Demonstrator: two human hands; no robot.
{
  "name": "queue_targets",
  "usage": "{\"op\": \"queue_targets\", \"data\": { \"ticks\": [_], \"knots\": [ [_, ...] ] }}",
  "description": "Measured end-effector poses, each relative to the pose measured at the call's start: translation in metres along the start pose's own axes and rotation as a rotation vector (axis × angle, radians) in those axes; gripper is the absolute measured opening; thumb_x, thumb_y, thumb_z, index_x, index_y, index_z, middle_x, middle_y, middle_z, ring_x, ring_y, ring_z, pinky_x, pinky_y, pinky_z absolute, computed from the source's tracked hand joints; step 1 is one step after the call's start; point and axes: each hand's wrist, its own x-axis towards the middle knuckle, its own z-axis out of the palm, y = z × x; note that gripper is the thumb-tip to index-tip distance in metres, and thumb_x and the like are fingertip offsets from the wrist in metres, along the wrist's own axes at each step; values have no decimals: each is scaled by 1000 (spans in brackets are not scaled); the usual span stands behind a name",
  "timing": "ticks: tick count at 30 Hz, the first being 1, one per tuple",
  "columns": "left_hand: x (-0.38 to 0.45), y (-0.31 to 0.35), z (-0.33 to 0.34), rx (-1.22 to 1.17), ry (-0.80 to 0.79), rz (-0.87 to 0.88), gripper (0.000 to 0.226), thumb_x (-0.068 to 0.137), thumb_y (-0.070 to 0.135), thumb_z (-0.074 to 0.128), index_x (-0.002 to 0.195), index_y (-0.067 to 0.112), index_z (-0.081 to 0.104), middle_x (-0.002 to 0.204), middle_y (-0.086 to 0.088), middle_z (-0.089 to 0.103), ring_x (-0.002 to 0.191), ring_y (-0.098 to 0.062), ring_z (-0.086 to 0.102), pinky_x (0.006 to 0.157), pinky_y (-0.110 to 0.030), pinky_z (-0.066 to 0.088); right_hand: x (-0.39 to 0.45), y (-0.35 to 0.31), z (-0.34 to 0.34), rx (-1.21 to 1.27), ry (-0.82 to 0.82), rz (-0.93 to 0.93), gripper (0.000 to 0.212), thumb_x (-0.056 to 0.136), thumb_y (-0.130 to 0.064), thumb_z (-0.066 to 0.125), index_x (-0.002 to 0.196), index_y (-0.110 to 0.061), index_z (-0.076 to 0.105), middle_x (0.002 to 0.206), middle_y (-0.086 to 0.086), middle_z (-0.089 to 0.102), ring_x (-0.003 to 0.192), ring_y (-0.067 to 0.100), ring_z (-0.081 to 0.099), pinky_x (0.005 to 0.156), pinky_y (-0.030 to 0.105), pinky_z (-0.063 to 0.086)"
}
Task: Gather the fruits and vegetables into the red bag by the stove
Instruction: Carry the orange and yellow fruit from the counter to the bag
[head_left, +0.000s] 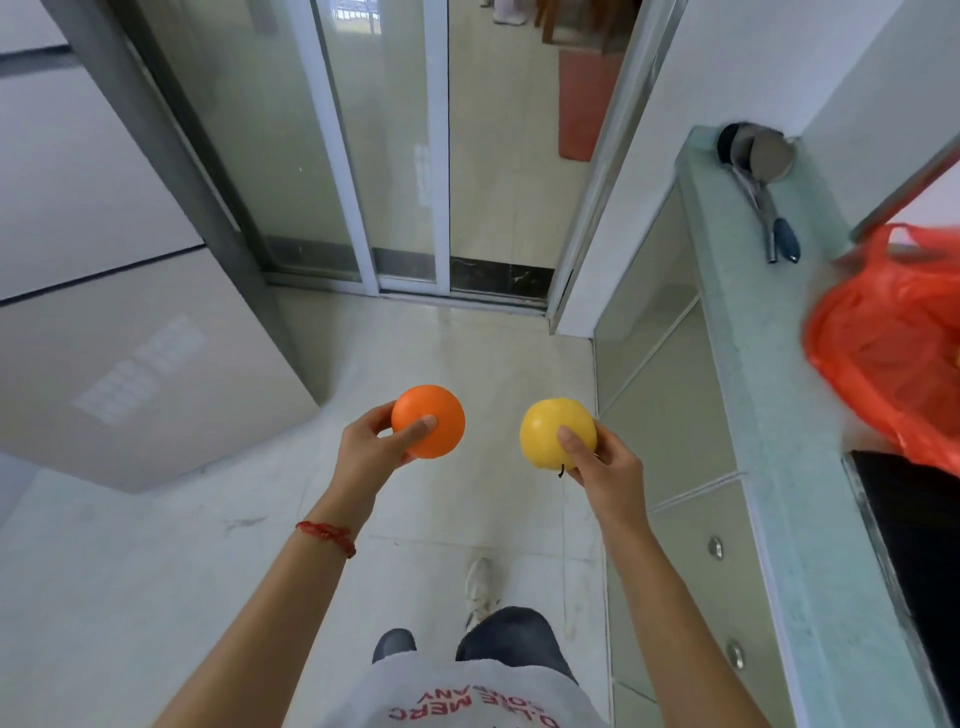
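Head view: orange (429, 421), gripped in the left hand (370, 451), thumb across its front. Yellow fruit (557, 439), gripped in the right hand (602, 470), thumb likewise. Both held above the floor. Red bag (888, 348) on the counter (769, 364), right; ladles (763, 176) beyond.

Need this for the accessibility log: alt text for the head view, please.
A person stands on a tiled floor, the left hand holding an orange and the right hand holding a yellow apple. A red bag sits on the counter to the right, beyond it some metal utensils.
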Motion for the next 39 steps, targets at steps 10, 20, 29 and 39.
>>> {"op": "queue_targets", "data": {
  "ticks": [10, 20, 29, 39],
  "knots": [
    [97, 60, 57, 8, 7, -7, 51, 77, 23, 71, 123, 9, 53, 121, -9, 56, 104, -26, 57, 71, -28, 52, 115, -41, 0, -41, -27, 21, 18, 77, -26, 71, 87, -36, 59, 90, -8, 65, 89, 18, 63, 87, 46, 53],
    [227, 109, 95, 75, -109, 12, 59, 76, 25, 72, 129, 8, 49, 126, -10, 53, 109, -29, 55, 77, -33, 54, 217, -68, 23, -1, 111, 67, 39, 78, -23, 71, 112, -9, 62, 93, 0, 64, 88, 21, 62, 77, 38, 55],
    [341, 182, 135, 222, -325, 70, 59, 79, 25, 68, 131, 12, 45, 131, -11, 49, 115, -31, 50, 85, -38, 50, 290, -99, 46, 65, 341, 74, 44, 74, -29, 75, 110, -7, 63, 87, 2, 64, 80, 19, 61, 74, 35, 54],
    [363, 210, 218, 370, -649, 119, 54, 77, 21, 70, 127, 11, 49, 114, -3, 49, 104, -24, 50, 74, -32, 48, 288, -109, 22, 161, 660, 103, 15, 79, -22, 70, 81, -32, 58, 82, -3, 62, 79, 16, 58, 80, 39, 52]
  ]
}}
